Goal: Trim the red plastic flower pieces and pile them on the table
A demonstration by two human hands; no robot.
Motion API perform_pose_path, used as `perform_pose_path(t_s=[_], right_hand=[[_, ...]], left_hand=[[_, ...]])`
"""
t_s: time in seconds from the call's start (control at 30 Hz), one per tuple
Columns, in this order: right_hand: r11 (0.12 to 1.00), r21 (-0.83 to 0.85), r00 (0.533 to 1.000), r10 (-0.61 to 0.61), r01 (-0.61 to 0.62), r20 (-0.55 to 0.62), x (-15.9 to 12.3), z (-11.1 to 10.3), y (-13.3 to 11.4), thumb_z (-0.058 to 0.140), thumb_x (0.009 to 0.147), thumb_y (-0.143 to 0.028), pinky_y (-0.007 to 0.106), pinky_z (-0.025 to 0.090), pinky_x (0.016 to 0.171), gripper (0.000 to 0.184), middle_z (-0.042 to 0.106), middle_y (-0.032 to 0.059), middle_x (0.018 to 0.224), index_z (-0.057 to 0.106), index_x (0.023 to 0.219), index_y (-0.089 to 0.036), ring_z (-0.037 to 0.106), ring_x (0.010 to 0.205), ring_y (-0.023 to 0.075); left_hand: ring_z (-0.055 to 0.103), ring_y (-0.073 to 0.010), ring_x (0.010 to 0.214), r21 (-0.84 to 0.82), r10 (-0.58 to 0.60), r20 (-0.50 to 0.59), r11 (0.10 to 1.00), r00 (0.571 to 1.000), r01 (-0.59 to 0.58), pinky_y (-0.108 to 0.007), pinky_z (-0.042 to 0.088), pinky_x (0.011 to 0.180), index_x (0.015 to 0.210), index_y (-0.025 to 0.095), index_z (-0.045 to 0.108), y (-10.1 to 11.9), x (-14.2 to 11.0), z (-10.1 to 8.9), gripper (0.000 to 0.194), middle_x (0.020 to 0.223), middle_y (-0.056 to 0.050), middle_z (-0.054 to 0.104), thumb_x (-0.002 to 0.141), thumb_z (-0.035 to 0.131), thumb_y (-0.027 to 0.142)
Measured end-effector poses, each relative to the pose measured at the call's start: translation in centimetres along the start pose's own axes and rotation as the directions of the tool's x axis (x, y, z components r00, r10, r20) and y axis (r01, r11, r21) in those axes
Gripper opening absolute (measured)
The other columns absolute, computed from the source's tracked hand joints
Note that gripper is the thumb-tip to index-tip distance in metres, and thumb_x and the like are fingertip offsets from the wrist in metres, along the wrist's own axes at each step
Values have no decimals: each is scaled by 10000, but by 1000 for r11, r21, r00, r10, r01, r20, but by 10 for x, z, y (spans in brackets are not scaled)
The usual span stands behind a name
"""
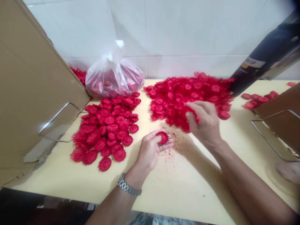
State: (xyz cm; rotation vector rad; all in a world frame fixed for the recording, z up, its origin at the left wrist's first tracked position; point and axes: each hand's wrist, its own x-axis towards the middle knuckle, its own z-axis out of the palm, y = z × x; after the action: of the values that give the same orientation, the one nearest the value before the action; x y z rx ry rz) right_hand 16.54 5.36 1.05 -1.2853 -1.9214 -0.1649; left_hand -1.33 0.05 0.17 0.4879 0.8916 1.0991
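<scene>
Between the thumb and fingers of my left hand (151, 150) is a small round red disc (163, 137) with a toothed edge, held just above the table. My right hand (203, 123) is at the front of the right-hand pile of similar red discs (173, 97). Its thumb and fingers are curled around a red disc (194, 115), partly hidden by the fingers. A second pile of red discs (110, 125) lies to the left of my left hand.
A tied clear plastic bag (114, 78) of red pieces stands against the tiled wall. Cardboard (35, 93) with a wire handle rises at left; a brown box (281, 115) is at right. A dark cylinder (262, 56) leans at back right. Red crumbs dot the yellowish table (178, 187).
</scene>
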Motion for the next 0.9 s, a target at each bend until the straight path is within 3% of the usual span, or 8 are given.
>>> perform_pose_path(t_s=[0.1,0.2,0.43,0.5,0.6,0.73,0.8,0.9], right_hand=[[942,334,927,-92,-38,364,-9,8,-30,564,814,-235,293,451,627,69,584,54,807,586,866,-196,546,739,168],[878,440,852,-78,-187,517,-14,16,-47,597,785,-215,239,408,548,70,541,5,724,539,806,-183,504,639,124],[806,501,855,10,-314,519,-15,19,-43,523,786,-105,211,404,549,74,560,-5,685,535,753,-169,522,613,107],[845,468,868,-8,-259,497,-17,22,-44,489,794,-86,217,405,560,99,571,5,697,537,766,-168,526,624,113],[929,365,900,-110,-58,422,-21,26,-47,412,816,-60,243,398,584,165,567,37,727,541,805,-162,511,661,138],[980,139,894,-190,145,406,-26,30,-51,396,819,-57,265,364,561,184,535,57,715,550,818,-158,468,649,163],[982,97,901,-185,159,393,-27,28,-48,406,825,-68,266,350,535,174,526,54,703,556,840,-156,461,625,164],[971,213,946,-167,109,278,-23,24,-41,381,863,-92,264,391,562,193,545,51,729,553,911,-163,504,650,156]], left_hand=[[628,-135,691,-45,37,73,998,997,-34,-338,506,785,827,104,652,0,-1,0,161,759,-52,656,709,544,92],[598,-104,644,-50,64,116,997,991,-59,-309,497,791,800,111,667,-1,-1,0,153,706,-34,646,721,538,90],[619,-145,775,51,108,92,992,990,-113,-293,489,784,880,108,677,-6,0,1,212,802,-61,675,724,536,88],[621,-159,818,84,118,83,989,990,-125,-293,486,789,896,112,676,-8,2,2,241,825,-61,682,708,530,79],[620,-166,842,116,134,43,984,990,-139,-288,491,773,898,124,678,-9,4,1,302,836,-50,689,676,487,52],[620,-166,831,130,158,-7,979,987,-156,-299,498,772,864,131,682,-10,3,0,354,807,-35,690,627,439,29],[620,-162,821,123,164,-9,979,986,-161,-314,497,787,857,135,678,-8,3,-1,331,789,-31,684,635,452,38],[623,-157,784,95,168,-38,982,985,-164,-334,498,796,792,126,664,-6,2,-3,222,740,-32,665,651,503,69]])
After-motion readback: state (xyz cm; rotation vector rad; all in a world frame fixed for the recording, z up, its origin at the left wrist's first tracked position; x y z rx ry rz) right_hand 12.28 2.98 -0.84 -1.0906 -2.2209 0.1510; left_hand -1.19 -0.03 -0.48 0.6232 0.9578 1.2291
